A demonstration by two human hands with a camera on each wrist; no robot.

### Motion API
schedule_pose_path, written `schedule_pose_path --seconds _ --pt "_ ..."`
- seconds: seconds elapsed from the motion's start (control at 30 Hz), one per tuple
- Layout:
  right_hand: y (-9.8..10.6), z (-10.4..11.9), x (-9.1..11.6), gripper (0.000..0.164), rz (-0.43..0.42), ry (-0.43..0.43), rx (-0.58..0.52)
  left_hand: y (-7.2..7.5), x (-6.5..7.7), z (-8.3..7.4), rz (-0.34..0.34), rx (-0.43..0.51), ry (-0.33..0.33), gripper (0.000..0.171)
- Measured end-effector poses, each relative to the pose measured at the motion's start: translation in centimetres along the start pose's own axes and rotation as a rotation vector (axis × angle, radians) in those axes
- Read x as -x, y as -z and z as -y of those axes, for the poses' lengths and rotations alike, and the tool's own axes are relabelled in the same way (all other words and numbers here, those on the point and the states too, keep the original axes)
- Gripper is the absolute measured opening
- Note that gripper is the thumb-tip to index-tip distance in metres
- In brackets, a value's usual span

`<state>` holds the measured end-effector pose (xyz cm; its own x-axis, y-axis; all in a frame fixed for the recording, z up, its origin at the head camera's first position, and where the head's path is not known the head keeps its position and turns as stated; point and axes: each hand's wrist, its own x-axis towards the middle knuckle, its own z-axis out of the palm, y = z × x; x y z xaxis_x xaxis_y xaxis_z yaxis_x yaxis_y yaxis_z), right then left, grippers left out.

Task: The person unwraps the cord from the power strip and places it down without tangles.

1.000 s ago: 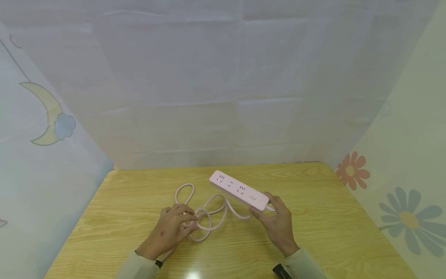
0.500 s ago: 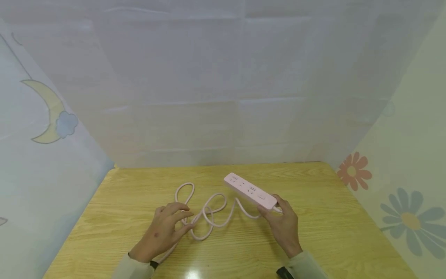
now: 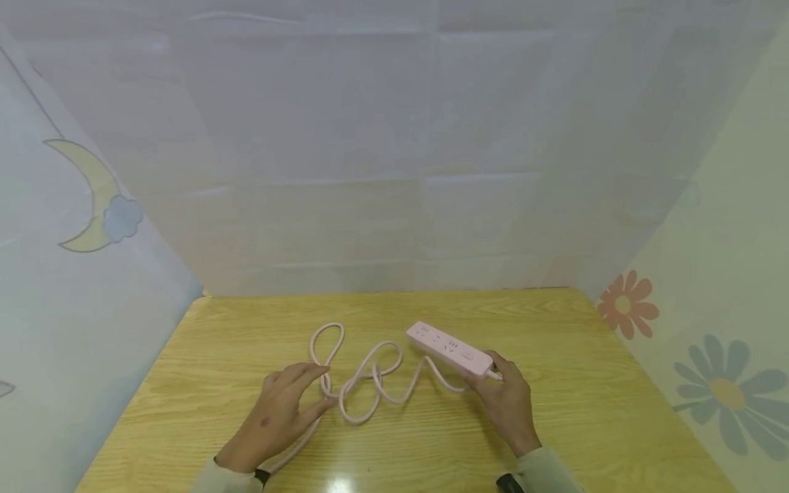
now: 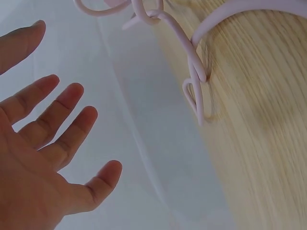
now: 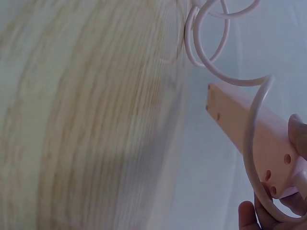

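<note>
A pink power strip (image 3: 450,349) is held by my right hand (image 3: 508,404), which grips its near right end where the cord comes out. In the right wrist view the underside of the power strip (image 5: 254,129) shows, raised off the table, with fingers on both sides of its end. Its pink cord (image 3: 359,419) lies in loose loops across the middle of the table and runs toward the front left. My left hand (image 3: 277,411) hovers beside the loops. In the left wrist view the left hand (image 4: 43,143) has its fingers spread, holding nothing, apart from the cord (image 4: 184,40).
The wooden table (image 3: 585,383) has a pale sheet (image 3: 345,226) hung behind it. Printed side walls with a moon (image 3: 92,185) and flowers (image 3: 727,394) stand to the left and right.
My right hand has carried the power strip to the right and slightly lower, drawing the cord loops along. The left hand has let go of the cord and pulled back left.
</note>
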<state>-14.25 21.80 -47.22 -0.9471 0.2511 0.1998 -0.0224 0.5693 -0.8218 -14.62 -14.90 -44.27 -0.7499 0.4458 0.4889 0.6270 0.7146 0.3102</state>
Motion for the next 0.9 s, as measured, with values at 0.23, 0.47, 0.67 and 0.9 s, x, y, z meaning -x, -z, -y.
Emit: schedule_pose_path --seconds 0.23,0.47,0.67,0.9 --pt "0.1 -0.5 -0.4 0.05 0.034 0.03 0.076 0.0 0.5 0.1 0.032 -0.014 0.032 0.059" --pt "0.3 -0.8 -0.7 0.051 0.059 0.054 0.16 0.1 0.8 -0.1 0.025 -0.016 0.034 0.061" --pt "1.0 -1.1 -0.8 0.061 0.037 0.049 0.277 0.0 0.8 -0.1 0.025 -0.012 0.041 0.062" --pt "1.3 -1.5 -0.9 0.063 -0.003 0.049 0.351 -0.1 1.1 -0.2 0.012 -0.024 0.039 0.064"
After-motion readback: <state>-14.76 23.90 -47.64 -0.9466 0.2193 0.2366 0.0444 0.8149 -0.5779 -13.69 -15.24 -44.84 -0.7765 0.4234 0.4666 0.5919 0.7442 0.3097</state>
